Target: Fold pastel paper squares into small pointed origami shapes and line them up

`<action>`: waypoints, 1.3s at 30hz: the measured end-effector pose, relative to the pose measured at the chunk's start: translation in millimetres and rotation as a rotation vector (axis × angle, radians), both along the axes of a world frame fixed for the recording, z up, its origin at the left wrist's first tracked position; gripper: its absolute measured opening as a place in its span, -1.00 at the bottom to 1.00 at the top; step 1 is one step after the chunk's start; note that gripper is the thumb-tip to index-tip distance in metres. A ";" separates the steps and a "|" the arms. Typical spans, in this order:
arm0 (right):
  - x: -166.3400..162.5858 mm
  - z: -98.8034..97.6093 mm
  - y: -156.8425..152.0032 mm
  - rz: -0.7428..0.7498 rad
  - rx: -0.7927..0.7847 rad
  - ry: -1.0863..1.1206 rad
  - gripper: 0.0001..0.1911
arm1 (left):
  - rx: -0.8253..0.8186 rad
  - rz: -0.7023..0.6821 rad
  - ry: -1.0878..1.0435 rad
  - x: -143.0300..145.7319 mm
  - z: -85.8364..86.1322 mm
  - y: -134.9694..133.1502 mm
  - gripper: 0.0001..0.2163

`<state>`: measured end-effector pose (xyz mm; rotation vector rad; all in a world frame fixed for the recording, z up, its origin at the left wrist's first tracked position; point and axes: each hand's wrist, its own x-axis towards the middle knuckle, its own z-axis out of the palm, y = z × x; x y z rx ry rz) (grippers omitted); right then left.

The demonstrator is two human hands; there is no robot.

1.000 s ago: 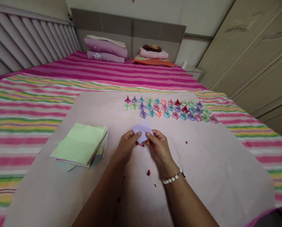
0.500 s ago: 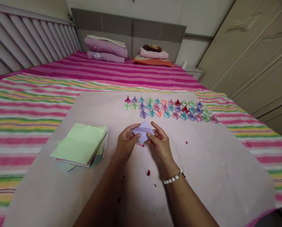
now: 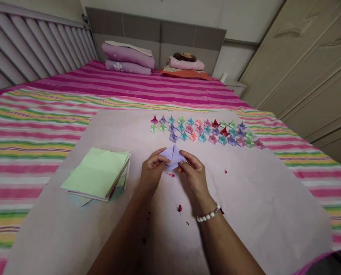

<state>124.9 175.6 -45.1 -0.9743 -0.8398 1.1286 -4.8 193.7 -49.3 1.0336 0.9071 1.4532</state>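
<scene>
Between my hands is a lavender piece of origami paper [image 3: 173,156], folded to a diamond shape with a slit running down from its top corner. My left hand [image 3: 153,168] pinches its left side between thumb and fingers. My right hand [image 3: 192,170], a white bead bracelet [image 3: 208,217] on its wrist, pinches the right side. Just beyond the paper, small folded paper boats [image 3: 202,137] in several colours stand in rows. To the left lies a stack of square paper [image 3: 97,173], a pale green sheet on top.
A pale sheet [image 3: 259,198] covers the near part of a bed with striped covers [image 3: 10,168]. Red scraps [image 3: 179,208] are printed or lying on it. Folded bedding [image 3: 127,59] and a plush head [image 3: 184,57] are by the headboard; a wardrobe [image 3: 316,68] stands right.
The lavender paper has gone from a flat face with a crosswise band to one showing an upright slit. My fingers have shifted along its sides; both hands stay in place.
</scene>
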 end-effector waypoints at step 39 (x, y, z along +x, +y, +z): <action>2.6 -4.1 3.3 -0.031 -0.035 -0.115 -0.79 | -0.175 -0.149 0.089 -5.6 5.4 -1.7 -0.68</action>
